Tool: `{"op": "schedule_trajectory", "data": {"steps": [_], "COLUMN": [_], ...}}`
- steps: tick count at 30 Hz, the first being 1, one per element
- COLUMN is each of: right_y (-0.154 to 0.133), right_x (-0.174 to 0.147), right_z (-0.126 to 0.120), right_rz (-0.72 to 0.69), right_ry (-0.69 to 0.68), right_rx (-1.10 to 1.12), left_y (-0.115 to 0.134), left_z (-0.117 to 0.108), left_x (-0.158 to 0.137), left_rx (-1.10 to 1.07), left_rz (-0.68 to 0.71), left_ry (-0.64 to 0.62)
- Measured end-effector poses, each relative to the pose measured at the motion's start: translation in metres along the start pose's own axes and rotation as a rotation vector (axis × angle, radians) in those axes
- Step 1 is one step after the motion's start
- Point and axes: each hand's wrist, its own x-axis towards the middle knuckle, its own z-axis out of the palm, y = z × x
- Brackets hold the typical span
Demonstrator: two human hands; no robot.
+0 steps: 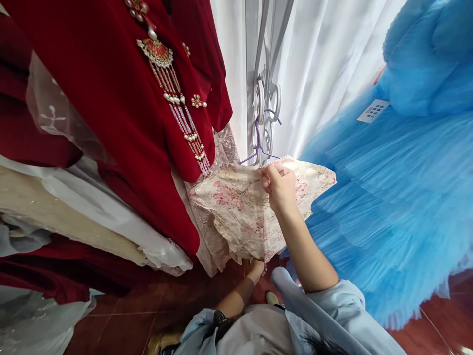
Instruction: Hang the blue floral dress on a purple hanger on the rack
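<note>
A cream floral dress (238, 207) with pink blossoms hangs from a purple hanger (258, 148). A straight seam runs down its middle. My right hand (280, 185) is closed at the top edge of the dress, by the upper end of that seam; the fingertips pinch there, and any small pull between them is too hidden to see. Lower down, my left hand (257, 267) is at the bottom edge, right at the seam's lower end. Its fingers grip the cloth and are partly covered by it.
Red velvet garments (148, 123) with a beaded pearl tassel (181, 113) hang at left, beside pale gowns (111, 202). A blue tulle gown (388, 197) with a white tag (373, 111) fills the right. White metal scrollwork (260, 98) stands before a white curtain (332, 54). Red tiles (125, 330) cover the floor.
</note>
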Motion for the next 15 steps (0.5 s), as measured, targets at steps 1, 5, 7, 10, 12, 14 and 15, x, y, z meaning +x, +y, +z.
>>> {"op": "schedule_trajectory", "data": {"steps": [1, 5, 7, 10, 12, 14, 15], "right_y": [0.003, 0.016, 0.022, 0.03, 0.034, 0.036, 0.036], "right_x": [-0.001, -0.005, -0.007, -0.007, -0.008, -0.01, -0.01], "right_z": [-0.001, -0.01, -0.014, -0.017, -0.017, -0.016, -0.016], "right_rz": [0.001, 0.0, 0.008, -0.019, -0.045, -0.06, -0.06], "right_ry": [-0.006, -0.015, -0.011, -0.003, -0.015, -0.039, -0.056], "right_rx": [-0.002, -0.01, -0.016, -0.029, -0.036, -0.031, -0.024], "left_y": [-0.004, 0.003, 0.026, 0.085, 0.13, 0.174, 0.193], "left_z": [-0.001, -0.015, -0.028, -0.047, -0.057, -0.062, -0.063], "left_x": [0.002, 0.0, -0.015, -0.067, -0.12, -0.172, -0.194], "left_rx": [0.086, 0.417, 0.527, 0.57, 0.575, 0.497, 0.494], "left_rz": [-0.049, -0.171, -0.152, 0.003, 0.458, 1.106, 1.355], "left_ry": [0.022, -0.04, -0.135, -0.273, -0.342, -0.049, 0.172]}}
